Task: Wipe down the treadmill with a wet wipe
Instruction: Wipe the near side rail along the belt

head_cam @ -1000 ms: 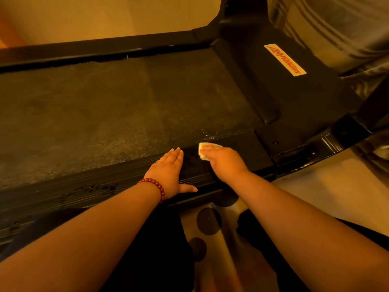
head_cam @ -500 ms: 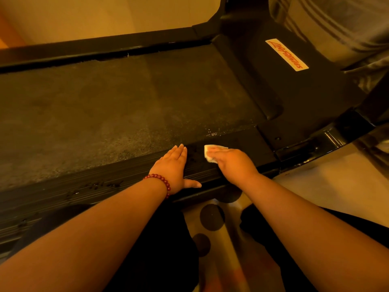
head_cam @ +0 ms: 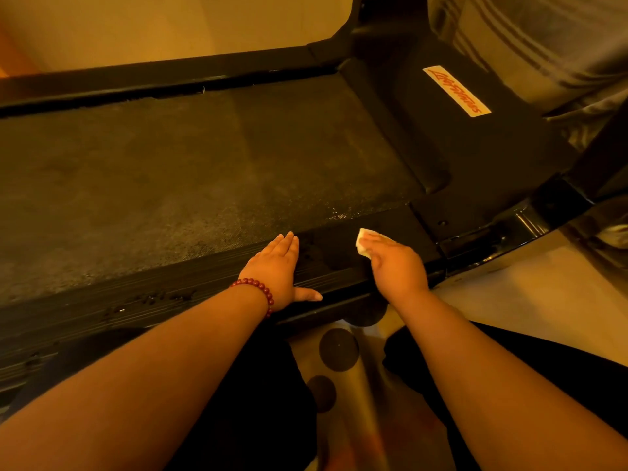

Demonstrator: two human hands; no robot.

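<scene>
A black treadmill lies across the view, its dusty belt (head_cam: 176,171) stretching left and its ribbed near side rail (head_cam: 142,300) running below the belt. My right hand (head_cam: 396,266) presses a folded white wet wipe (head_cam: 364,242) flat on the rail, close to the black motor cover (head_cam: 475,154). A small wet patch (head_cam: 339,214) glistens on the belt edge just beyond the wipe. My left hand (head_cam: 278,266), with a red bead bracelet on the wrist, rests flat on the rail to the left of the wipe, fingers together and holding nothing.
The motor cover carries a pale label with red lettering (head_cam: 457,91). A striped fabric (head_cam: 543,39) hangs at the upper right. Black uprights (head_cam: 598,158) rise at the right. Below the rail are dark trousers and a spotted floor mat (head_cam: 339,348). Dust flecks (head_cam: 153,297) dot the rail at left.
My right hand has slid the wipe rightwards along the rail, toward the motor cover. My left hand has stayed flat on the rail in about the same spot.
</scene>
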